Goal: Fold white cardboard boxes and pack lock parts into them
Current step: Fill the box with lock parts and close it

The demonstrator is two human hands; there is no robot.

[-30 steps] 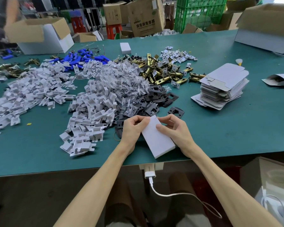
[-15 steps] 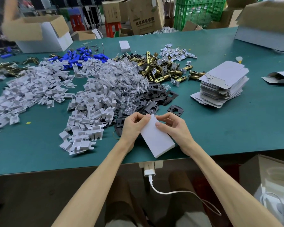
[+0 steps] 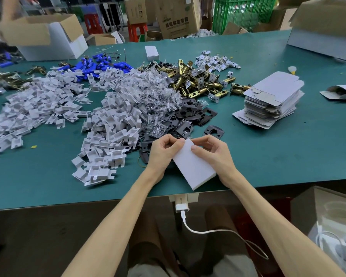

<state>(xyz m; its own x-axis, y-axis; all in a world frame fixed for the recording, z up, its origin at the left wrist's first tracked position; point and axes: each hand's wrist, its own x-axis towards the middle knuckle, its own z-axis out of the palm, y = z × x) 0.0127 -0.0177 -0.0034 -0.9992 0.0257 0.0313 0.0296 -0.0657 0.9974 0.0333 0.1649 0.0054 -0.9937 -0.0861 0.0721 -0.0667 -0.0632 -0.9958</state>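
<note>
Only print w/ any shape: brown carton (image 3: 176, 19) at back, beyond the table's far edge. It has one row of dark Chinese chars on its front and a small Latin-letter logo word above, both too blurred to read for sure. Next carton (image 3: 137, 11) to its left has small dark marks, illegible. White tags (image 3: 216, 61) beside brass latches (image 3: 198, 82): print too small to read.

Bright, even overhead light; tabletop (image 3: 288, 156) flat teal. White box (image 3: 194, 166) glows clean, soft faint shadows under left hand (image 3: 162, 152) & right hand (image 3: 214, 154). Centre sharp, top-left corner motion-smeared. Wide-angle bends tabletop edges. Below tabletop: dim, murky.
</note>
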